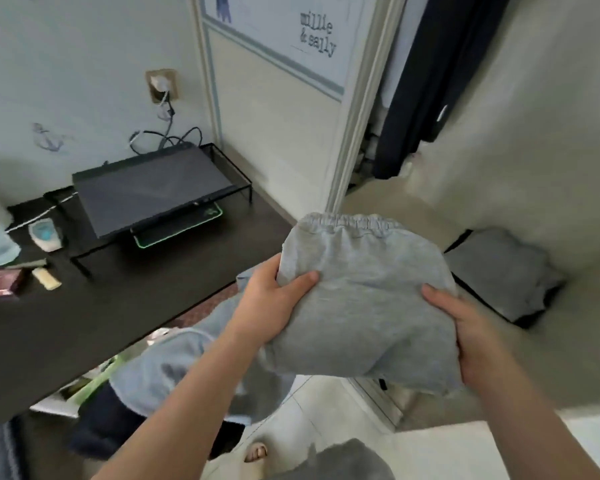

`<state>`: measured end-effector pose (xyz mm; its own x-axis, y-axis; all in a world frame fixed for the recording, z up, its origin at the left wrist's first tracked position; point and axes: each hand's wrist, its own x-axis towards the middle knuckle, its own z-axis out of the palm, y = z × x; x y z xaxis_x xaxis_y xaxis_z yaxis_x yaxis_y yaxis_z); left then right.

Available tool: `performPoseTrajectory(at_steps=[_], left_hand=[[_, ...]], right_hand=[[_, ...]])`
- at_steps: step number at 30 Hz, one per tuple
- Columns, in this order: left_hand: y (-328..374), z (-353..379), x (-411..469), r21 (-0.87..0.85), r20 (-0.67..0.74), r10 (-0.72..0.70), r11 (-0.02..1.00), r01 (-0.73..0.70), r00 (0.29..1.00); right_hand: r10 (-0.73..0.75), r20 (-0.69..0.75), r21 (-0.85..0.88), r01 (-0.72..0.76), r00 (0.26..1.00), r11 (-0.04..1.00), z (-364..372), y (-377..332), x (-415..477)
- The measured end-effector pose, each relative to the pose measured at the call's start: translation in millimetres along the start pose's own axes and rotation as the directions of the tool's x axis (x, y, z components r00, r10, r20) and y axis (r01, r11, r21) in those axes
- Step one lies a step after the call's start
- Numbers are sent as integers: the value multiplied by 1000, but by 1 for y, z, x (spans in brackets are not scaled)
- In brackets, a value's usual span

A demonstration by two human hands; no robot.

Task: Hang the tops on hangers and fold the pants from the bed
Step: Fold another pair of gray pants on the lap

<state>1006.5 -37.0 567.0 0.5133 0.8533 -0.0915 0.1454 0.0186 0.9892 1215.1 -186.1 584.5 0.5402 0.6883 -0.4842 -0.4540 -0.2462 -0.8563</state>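
Observation:
I hold a folded pair of light grey sweatpants (364,292) in the air in front of me, elastic waistband on the far side. My left hand (274,299) grips the bundle's left edge with the thumb on top. My right hand (465,327) grips its right edge, thumb on top and fingers underneath. A folded grey and black garment (499,275) lies on the beige bed (534,150) to the right, beyond the sweatpants.
A dark desk (101,306) stands to the left with a closed laptop (149,195) on a wire stand. A chair draped with light blue clothing (174,368) sits below my left arm. Dark clothing (416,84) hangs behind the door frame. A grey item (343,459) lies near my feet.

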Motion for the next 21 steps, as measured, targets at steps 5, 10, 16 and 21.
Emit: performPoseTrajectory(at_steps=[5,10,16,21], left_hand=[[-7,70,57,13,235,-59,998,58,970],[-17,144,106,78,421,-165,986,146,892],[-30,217,174,190,461,-308,950,246,833],[-40,270,232,300,426,-351,924,236,834]], right_hand=[[51,-254,129,-19,966,991,-62,4,13],[94,-372,255,4,923,967,-118,3,31],[176,-377,364,-29,909,931,-167,-8,91],[265,-350,473,-75,898,878,-196,-25,151]])
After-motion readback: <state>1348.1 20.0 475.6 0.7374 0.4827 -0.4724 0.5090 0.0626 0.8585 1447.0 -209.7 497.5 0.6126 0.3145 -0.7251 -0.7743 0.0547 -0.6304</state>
